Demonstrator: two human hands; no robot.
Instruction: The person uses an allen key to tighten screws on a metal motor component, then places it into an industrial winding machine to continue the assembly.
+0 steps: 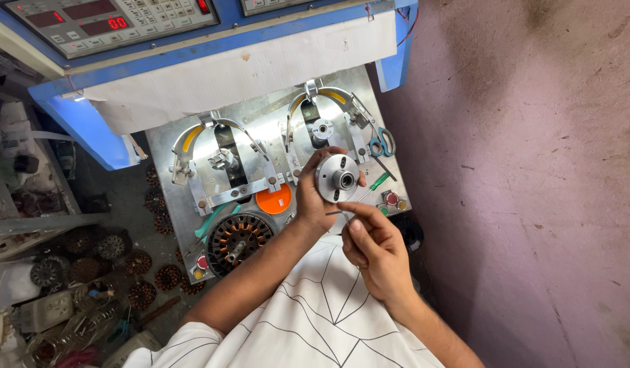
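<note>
Head view: left hand (313, 197) grips a round silver metal hub with a central bearing (337, 178) above the steel winding plate (260, 129); right hand (371, 247) pinches a thin metal pin (337, 212) just below it.
Best to keep the hub square and steady while the pin's tip is lined up. That tip is too small to make out, and the hub's back is hidden by the palm.
</note>
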